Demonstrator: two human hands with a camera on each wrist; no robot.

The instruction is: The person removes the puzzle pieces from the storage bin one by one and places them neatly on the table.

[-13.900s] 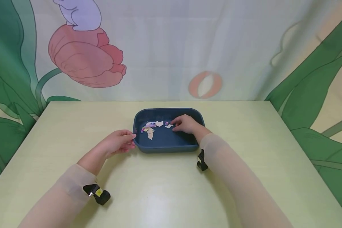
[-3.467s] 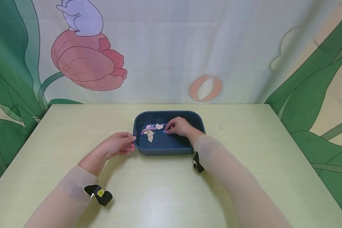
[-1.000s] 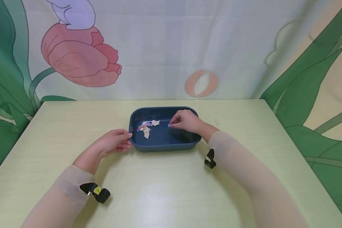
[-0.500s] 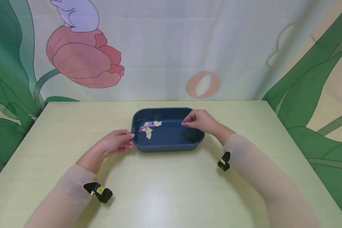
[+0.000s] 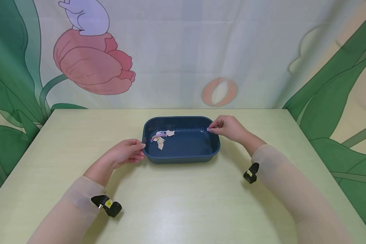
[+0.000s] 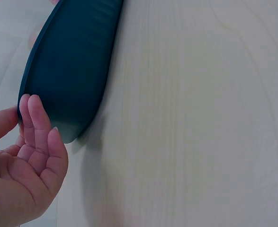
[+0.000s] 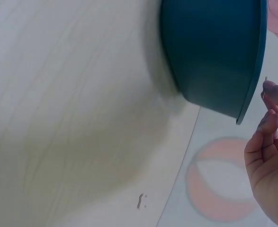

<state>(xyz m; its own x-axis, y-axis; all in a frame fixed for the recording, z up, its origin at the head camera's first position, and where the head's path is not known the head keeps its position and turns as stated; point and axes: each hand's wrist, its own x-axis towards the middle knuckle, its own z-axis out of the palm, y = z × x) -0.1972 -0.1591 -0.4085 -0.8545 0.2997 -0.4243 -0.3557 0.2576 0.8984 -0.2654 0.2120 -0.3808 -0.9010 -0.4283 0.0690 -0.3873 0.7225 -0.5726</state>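
A dark blue tray (image 5: 183, 159) stands on the table. My left hand (image 5: 126, 153) grips its left rim between thumb and fingers; in the left wrist view this hand (image 6: 32, 161) has its fingers against the tray's outer wall (image 6: 77, 61). My right hand (image 5: 230, 128) is at the tray's right rim, pinching a small purple piece (image 5: 208, 129), like a paper scrap, between thumb and forefinger. The right wrist view shows the piece edge-on, thin, at the fingertips. Inside the tray's left half lie several scraps, some cream (image 5: 160, 144), others purple and pink (image 5: 158, 135).
A tiny curled scrap (image 7: 140, 201) lies on the table (image 5: 177, 200) to the tray's right; the right hand covers that spot in the head view. Behind the table's far edge hangs a printed curtain (image 5: 167, 61).
My right hand has carried the purple piece rightward from the tray's middle to its right rim. Earlier, a pale scrap left the tray and one appeared on the table. The left hand stays put.
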